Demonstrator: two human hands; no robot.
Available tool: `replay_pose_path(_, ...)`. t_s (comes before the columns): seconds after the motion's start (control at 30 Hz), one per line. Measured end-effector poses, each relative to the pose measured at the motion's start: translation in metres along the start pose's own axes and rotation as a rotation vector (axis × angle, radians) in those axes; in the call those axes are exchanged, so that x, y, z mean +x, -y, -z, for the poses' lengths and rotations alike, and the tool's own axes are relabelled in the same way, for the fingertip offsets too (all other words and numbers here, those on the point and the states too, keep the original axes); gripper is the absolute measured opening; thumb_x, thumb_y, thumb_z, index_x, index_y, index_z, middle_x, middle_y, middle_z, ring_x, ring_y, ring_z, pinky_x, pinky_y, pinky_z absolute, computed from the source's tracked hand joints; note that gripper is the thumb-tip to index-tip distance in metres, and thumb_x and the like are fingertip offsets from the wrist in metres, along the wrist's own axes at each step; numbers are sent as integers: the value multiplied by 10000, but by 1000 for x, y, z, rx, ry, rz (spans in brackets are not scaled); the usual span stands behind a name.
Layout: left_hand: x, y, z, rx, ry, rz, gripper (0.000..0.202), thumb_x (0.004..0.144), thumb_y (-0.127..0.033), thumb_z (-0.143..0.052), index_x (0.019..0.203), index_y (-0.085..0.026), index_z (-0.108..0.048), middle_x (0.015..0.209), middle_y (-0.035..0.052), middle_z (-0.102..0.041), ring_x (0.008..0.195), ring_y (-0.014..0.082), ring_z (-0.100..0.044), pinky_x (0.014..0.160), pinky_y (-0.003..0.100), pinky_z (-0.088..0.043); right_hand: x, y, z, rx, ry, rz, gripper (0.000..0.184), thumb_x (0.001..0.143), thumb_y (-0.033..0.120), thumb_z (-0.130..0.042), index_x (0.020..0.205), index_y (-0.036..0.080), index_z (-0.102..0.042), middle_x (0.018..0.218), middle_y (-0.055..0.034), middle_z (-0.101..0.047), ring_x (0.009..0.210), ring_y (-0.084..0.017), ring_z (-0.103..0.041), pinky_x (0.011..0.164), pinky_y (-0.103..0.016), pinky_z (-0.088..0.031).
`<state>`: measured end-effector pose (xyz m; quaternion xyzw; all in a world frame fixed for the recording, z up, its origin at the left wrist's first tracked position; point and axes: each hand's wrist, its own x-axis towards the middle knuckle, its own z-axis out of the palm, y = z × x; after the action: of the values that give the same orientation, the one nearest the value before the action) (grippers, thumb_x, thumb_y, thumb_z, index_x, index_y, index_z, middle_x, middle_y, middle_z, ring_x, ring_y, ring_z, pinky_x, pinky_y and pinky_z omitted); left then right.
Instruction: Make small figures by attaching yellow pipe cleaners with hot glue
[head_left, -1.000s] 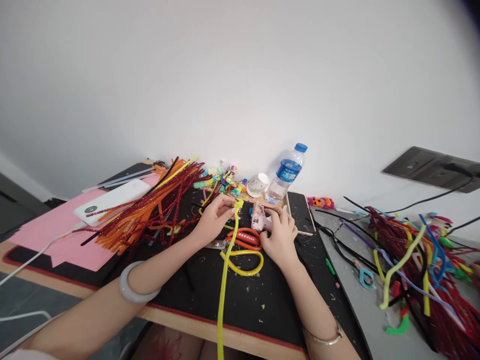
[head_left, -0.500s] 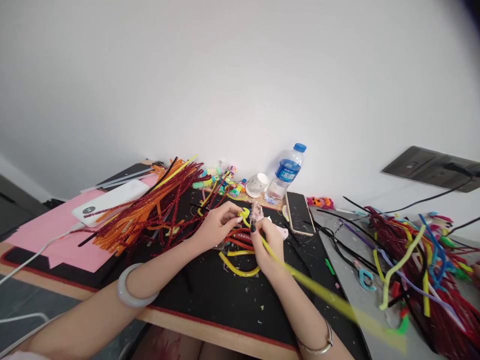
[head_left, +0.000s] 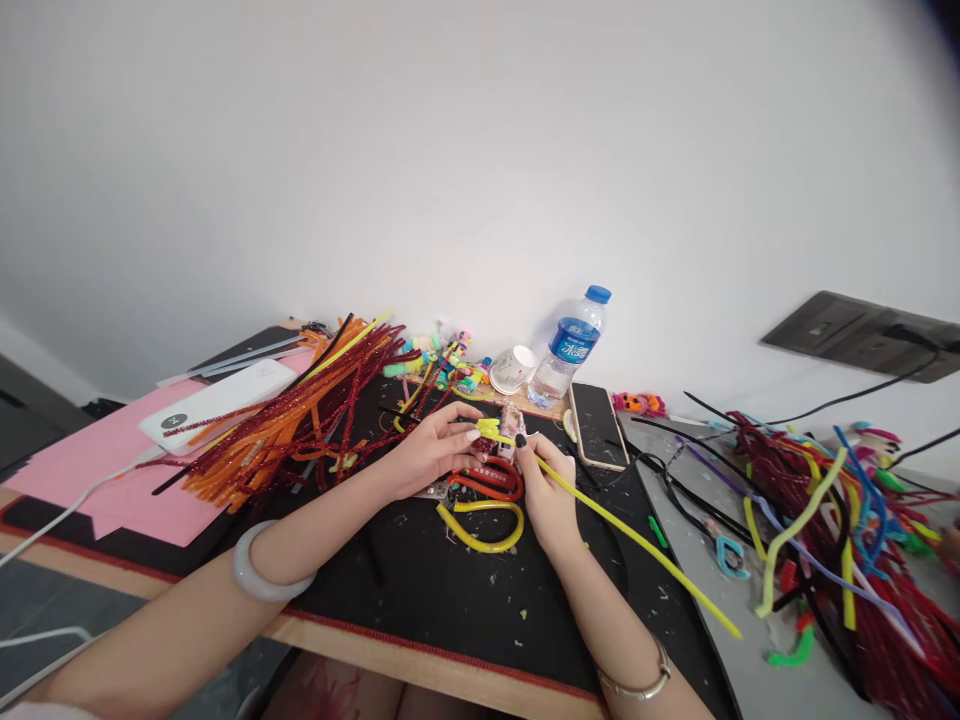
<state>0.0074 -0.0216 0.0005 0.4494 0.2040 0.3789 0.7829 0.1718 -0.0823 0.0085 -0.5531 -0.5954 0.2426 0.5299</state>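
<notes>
My left hand [head_left: 431,455] is closed in a pinch on the folded, bunched end of a yellow pipe cleaner [head_left: 637,545]. My right hand [head_left: 549,490] grips the same pipe cleaner a short way along, between thumb and fingers. From there its long straight tail slants over my right wrist toward the lower right. Below the hands, a red loop [head_left: 487,480] and a yellow loop [head_left: 491,545] that look like tool handles lie on the black mat [head_left: 450,610]. A small pale pink item [head_left: 511,420] sits just beyond my fingertips, partly hidden.
Red and orange pipe cleaners [head_left: 300,410] are heaped at left, over pink paper [head_left: 142,500] and a white power bank [head_left: 217,400]. A paper cup [head_left: 513,369], a water bottle [head_left: 571,345] and a phone [head_left: 598,425] stand or lie behind. More pipe cleaners [head_left: 825,540] pile up at right.
The yellow pipe cleaner's tail, blurred before, has swung up and now shows sharply. My right hand has shifted slightly right, away from my left, uncovering more of the red and yellow loops.
</notes>
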Motion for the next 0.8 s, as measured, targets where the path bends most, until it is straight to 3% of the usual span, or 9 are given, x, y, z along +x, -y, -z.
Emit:
replay_pose_path(0.33, -1, 0, 1, -175, 34, 105, 274, 770, -204, -614, 1021, -239, -509, 831, 13, -621, 752, 95, -601, 763, 244, -442, 1, -4, -2, -43, 23, -5, 279, 850, 296, -439, 606, 168, -483, 576, 25, -463, 563, -110, -417, 553, -228, -329)
replay_pose_path(0.8, -4, -1, -2, -219, 61, 194, 325, 758, -184, -622, 1059, -271, -538, 893, 16, -605, 778, 100, -594, 802, 269, -435, 1, -5, -3, -36, 34, 8, 278, 842, 273, -437, 587, 171, -480, 577, 19, -470, 571, -114, -434, 550, -233, -342)
